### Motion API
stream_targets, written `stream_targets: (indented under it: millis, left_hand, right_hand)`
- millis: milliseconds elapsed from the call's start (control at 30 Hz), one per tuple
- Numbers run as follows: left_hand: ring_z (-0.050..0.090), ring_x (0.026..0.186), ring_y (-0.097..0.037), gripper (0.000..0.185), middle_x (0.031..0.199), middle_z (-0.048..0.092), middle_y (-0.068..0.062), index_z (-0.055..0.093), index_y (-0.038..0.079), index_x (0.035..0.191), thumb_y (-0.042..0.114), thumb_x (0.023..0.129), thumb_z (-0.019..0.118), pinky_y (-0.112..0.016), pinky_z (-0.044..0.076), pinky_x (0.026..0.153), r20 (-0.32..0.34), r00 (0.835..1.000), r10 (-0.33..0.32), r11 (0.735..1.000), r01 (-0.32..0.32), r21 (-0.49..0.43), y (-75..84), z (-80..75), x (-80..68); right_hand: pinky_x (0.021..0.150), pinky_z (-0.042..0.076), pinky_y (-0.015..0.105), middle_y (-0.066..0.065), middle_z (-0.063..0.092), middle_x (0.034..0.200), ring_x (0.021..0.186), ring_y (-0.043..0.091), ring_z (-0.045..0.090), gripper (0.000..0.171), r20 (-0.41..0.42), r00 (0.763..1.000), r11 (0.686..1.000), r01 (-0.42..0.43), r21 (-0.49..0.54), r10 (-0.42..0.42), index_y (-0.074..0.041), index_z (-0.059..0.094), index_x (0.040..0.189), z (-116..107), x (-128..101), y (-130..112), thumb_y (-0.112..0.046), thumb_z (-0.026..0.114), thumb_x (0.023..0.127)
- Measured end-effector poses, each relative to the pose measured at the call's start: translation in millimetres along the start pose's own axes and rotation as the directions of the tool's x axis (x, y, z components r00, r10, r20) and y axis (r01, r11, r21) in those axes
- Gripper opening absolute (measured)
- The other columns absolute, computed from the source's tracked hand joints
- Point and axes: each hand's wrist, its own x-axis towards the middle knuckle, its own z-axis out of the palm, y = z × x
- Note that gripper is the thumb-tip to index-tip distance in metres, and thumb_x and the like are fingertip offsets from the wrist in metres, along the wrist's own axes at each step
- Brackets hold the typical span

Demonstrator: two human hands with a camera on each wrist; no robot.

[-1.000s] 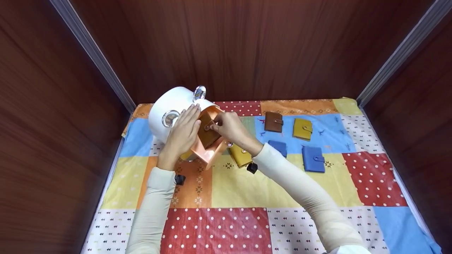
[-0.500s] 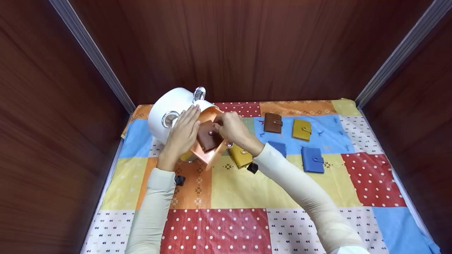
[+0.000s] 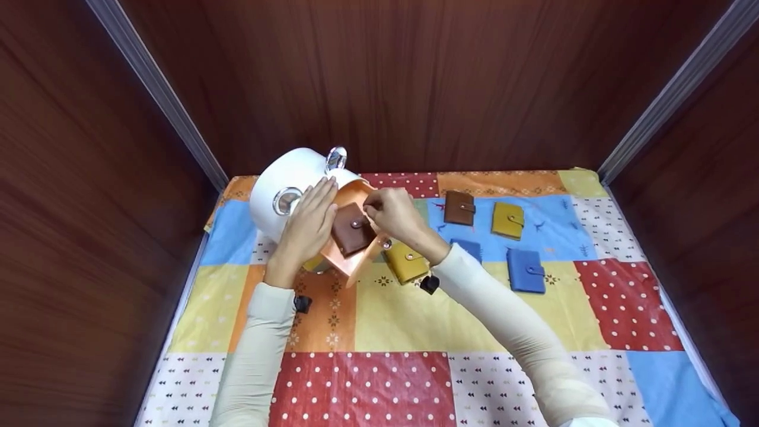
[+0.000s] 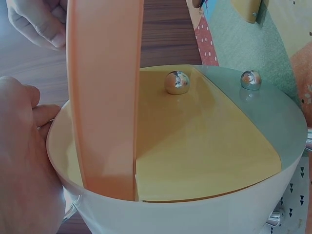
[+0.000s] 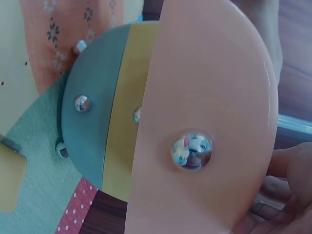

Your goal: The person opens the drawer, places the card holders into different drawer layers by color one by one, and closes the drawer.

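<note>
At the left, a glossy white rounded drawer box (image 3: 290,169) sits on a patchwork cloth (image 3: 367,379) with the left hand (image 3: 307,222) laid along it; that grip is wide, fingers straight, holding nothing but pressing on the shell; beside it a peach plastic drawer (image 3: 354,191) stands pulled out, and the dark brown leather-look wallet with a snap strap (image 3: 350,234) lies tilted inside; just over the wallet's right edge hangs the right hand (image 3: 396,213), its grip narrow, fingers curled, though I cannot tell whether they pinch the wallet or merely sit beside it; near the drawer front lies a mustard snap wallet (image 3: 406,264), then farther right a lighter brown wallet (image 3: 459,207), a blue wallet partly hidden by the sleeve (image 3: 467,246), a second mustard wallet (image 3: 508,220) and a second blue wallet (image 3: 526,271); as I judge it, the box could turn or slide if the left hand's pressure eases while the drawer is pushed or pulled; the brown wallet could jam against the drawer's walls because it lies askew; and the right fingers, so close to the drawer's edge, could be nipped if it slides in early.
</note>
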Motion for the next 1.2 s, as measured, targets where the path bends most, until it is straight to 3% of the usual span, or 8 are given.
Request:
stream_targets:
  millis: [467, 1200]
  left_hand:
    - [0.023, 0.166, -0.028, 0.054, 0.175, 0.031, -0.009, 0.036, 0.003, 0.165, 0.029, 0.117, 0.032, -0.043, 0.011, 0.139, -0.006, 1.000, 0.026, 1.000, -0.026, 0.013, 1.5, -0.7, 3.3]
    - [0.020, 0.166, -0.027, 0.055, 0.176, 0.028, -0.008, 0.034, 0.005, 0.165, 0.030, 0.117, 0.030, -0.043, 0.009, 0.139, 0.009, 1.000, 0.003, 1.000, -0.003, 0.014, -1.1, 0.8, 1.0]
  right_hand:
    - [0.081, 0.065, 0.040, 0.013, 0.082, 0.101, 0.090, 0.026, 0.077, 0.016, -0.106, 0.993, 0.995, -0.044, 0.086, 0.053, -0.001, 0.082, 0.104, -27.4, -1.7, 25.1, -0.006, 0.068, 0.098]
    - [0.067, 0.050, 0.030, 0.017, 0.079, 0.098, 0.079, 0.022, 0.065, 0.018, -0.171, 0.972, 0.983, -0.144, 0.110, 0.162, 0.001, 0.080, 0.106, -52.8, -1.9, 76.9, -0.008, 0.066, 0.101]
